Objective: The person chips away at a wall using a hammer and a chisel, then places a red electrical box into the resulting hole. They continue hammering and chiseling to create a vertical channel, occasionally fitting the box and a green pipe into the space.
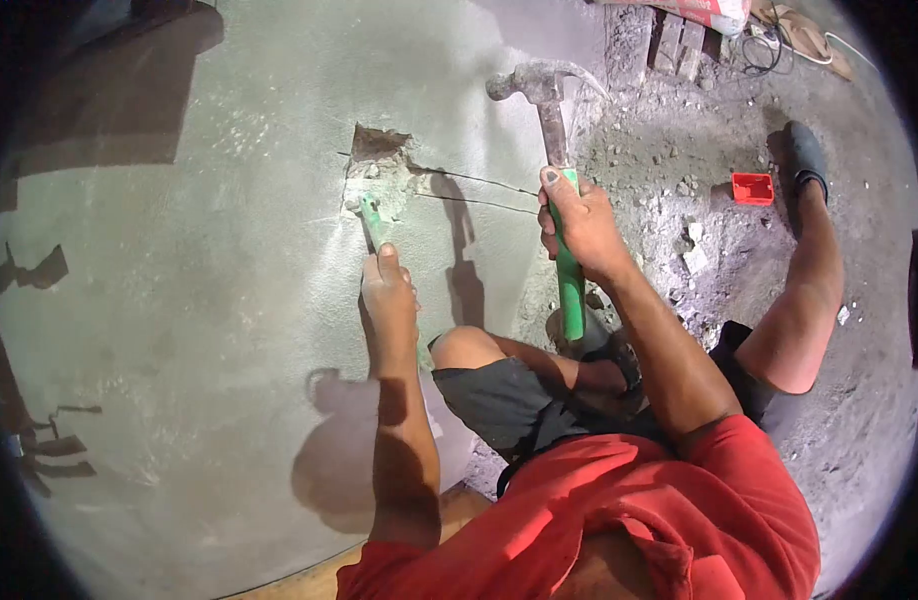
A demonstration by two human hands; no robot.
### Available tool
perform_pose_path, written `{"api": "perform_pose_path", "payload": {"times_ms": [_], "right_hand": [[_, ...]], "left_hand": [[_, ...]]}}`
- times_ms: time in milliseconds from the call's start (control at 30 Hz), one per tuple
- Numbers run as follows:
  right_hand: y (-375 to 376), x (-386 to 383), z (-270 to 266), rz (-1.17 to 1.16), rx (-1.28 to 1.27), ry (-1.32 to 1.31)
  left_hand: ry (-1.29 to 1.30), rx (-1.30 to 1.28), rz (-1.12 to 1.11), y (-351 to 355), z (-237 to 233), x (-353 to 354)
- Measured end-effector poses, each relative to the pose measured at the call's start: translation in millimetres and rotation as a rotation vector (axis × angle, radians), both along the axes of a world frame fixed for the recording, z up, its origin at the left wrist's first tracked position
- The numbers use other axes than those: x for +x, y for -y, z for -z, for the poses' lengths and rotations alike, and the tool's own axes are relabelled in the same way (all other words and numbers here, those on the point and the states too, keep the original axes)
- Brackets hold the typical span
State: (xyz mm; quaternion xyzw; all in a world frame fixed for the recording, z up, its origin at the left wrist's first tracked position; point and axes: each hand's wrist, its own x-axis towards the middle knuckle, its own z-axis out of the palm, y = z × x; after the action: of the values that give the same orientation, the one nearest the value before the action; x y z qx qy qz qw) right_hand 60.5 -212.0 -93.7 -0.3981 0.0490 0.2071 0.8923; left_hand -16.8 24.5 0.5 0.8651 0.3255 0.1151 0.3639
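Note:
My right hand [584,225] is closed around the green handle of a claw hammer [571,295], whose metal head is raised at the upper middle, apart from the wall. My left hand [390,290] is wrapped round a green tool [371,215], probably a chisel; its far end lies at the rough broken patch in the grey wall [259,260]. A dark hole [379,143] opens at the top of that patch. Two dark lines run across the wall from the hole toward the hammer. The tool's exact tip is hard to make out.
Rubble and dust cover the ground [629,160] to the right. A red box [752,189] sits near my shoe [805,152]. Beyond it are a cable [762,52] and a sack [704,12]. My bent knee [467,348] is close to the wall.

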Motion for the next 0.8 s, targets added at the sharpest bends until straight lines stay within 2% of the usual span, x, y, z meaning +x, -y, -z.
{"api": "perform_pose_path", "payload": {"times_ms": [33,67,233,333,400,500,533,600,667,733,800], "right_hand": [[0,-1,-1,0.008,-0.003,0.021],[-1,-2,-2,0.015,-0.007,0.042],[-11,-14,-5,0.059,-0.019,0.168],[-17,-22,-10,0.052,-0.086,0.273],[-19,-28,-16,0.033,-0.129,0.322],[-17,-30,-29,0.056,-0.359,0.468],[-17,-29,-30,0.059,-0.362,0.471],[-20,-27,-32,0.098,-0.399,0.551],[-26,-27,-26,0.101,-0.398,0.55],[-26,-26,-26,0.107,-0.397,0.547],[-23,-26,-30,0.077,-0.395,0.557]], "left_hand": [[-0.024,0.112,0.011,-4,3,0],[-0.026,0.112,0.009,-7,8,1],[0.193,-0.115,-0.034,-1,15,3],[0.248,-0.204,-0.009,-6,19,4],[0.197,-0.16,-0.062,-7,25,3],[0.127,0.423,0.154,-17,34,9],[0.131,0.421,0.156,-15,35,11],[0.223,0.967,0.24,-4,37,15],[0.201,0.865,0.241,5,31,18],[0.154,0.562,0.034,16,29,19],[0.105,0.524,-0.005,8,33,21]]}}
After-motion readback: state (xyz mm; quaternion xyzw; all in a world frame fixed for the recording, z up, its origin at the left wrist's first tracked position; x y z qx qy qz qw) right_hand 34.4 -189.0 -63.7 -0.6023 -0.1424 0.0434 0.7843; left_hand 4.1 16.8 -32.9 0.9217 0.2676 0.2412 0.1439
